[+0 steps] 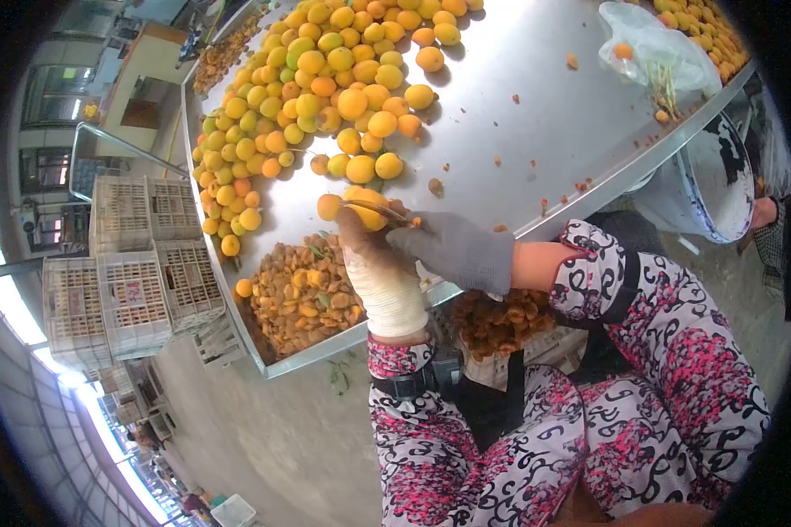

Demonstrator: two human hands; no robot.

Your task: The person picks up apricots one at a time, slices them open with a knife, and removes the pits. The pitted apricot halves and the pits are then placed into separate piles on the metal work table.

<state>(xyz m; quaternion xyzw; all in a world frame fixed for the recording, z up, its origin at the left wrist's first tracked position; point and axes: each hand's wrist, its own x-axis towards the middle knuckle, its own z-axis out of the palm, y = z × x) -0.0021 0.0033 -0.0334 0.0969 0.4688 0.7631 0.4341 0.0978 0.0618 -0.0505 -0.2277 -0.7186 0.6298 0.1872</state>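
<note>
**Soft hold, steady fruit, clear fingers**

The left hand is partly closed, its fingers and thumb bent around a yellow fruit over the near side of the metal table. A second fruit sits right at its fingertips; whether it is gripped too, I cannot tell. The right hand, in a grey glove, comes in from the other side with its fingers curled, close against the left. A thin dark piece crosses the fruit between them. It may be a blade, but the view is too small to say, and how firmly the right hand has hold of it is hidden.

Good handling here, I judge, means a light, even hold: ripe flesh bruises under hard fingertips. The left hand does best to cradle the fruit and keep it from rolling, while the right makes small, controlled moves. If the thin piece is sharp, the left thumb belongs out of its line, and gloves alone are poor protection.

Working low over the table helps, since a slip then drops only a little way. The pile of whole fruit lies beyond the hands, the brown heap beside the left one, so careless elbows or wrists could mix them.
</note>
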